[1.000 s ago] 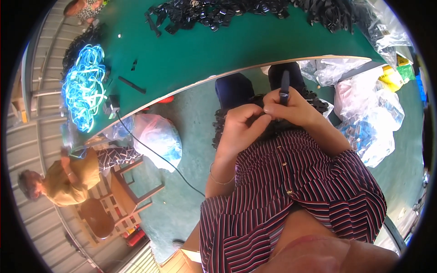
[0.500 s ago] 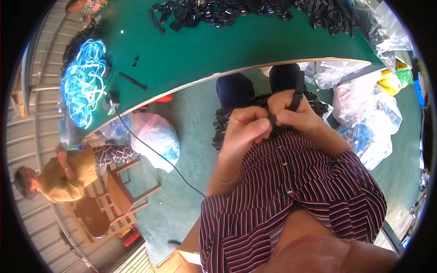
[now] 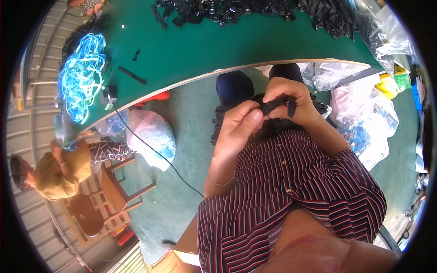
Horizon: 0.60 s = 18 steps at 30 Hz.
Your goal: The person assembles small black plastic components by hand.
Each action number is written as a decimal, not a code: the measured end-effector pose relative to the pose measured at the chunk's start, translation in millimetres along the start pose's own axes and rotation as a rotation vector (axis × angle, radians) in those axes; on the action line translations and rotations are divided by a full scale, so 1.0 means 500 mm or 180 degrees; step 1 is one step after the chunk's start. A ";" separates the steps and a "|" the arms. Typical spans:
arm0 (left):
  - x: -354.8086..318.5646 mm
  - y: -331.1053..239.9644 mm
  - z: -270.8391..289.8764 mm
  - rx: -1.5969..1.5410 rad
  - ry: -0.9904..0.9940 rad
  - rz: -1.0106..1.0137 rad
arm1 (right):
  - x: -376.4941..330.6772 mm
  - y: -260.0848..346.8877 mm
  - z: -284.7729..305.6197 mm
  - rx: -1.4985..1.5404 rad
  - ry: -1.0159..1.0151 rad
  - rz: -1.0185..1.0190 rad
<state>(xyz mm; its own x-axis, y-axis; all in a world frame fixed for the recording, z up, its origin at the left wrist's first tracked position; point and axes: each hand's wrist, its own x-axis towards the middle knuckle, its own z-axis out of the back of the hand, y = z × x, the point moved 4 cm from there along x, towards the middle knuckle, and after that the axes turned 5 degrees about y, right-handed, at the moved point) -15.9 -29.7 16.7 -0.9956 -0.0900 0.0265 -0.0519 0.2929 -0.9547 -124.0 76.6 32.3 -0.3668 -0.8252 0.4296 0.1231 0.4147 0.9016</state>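
Note:
Above my lap, both hands hold a black strap. My left hand pinches one end between thumb and fingers. Around the strap's other part curl the fingers of my right hand, and a short black end sticks out beside its thumb. Any small fitting on the strap is too hidden to make out. Under my hands, a pile of black straps lies across my lap, partly covered by my wrists.
Ahead stands a green table with heaps of black buckles, black straps and glowing blue strips. A cable hangs off it. Filled plastic bags sit on both sides. At left a person works near a wooden stool.
My right hand has turned and opened out a little, so more of the black strap shows between my hands. The left hand still pinches its end, slightly lower left.

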 end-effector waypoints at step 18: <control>0.026 0.039 0.009 -0.1663 -0.0569 -0.0239 | -0.007 -0.014 0.030 -0.0710 -0.0333 -0.0231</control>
<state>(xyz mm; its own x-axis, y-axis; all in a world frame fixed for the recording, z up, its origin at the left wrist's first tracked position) -29.7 -29.6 -3.0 -0.9613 -0.2756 -0.0054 -0.1993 0.7084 -0.6771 -137.2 82.5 23.6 -0.4739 -0.8007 0.3664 0.2893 0.2514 0.9236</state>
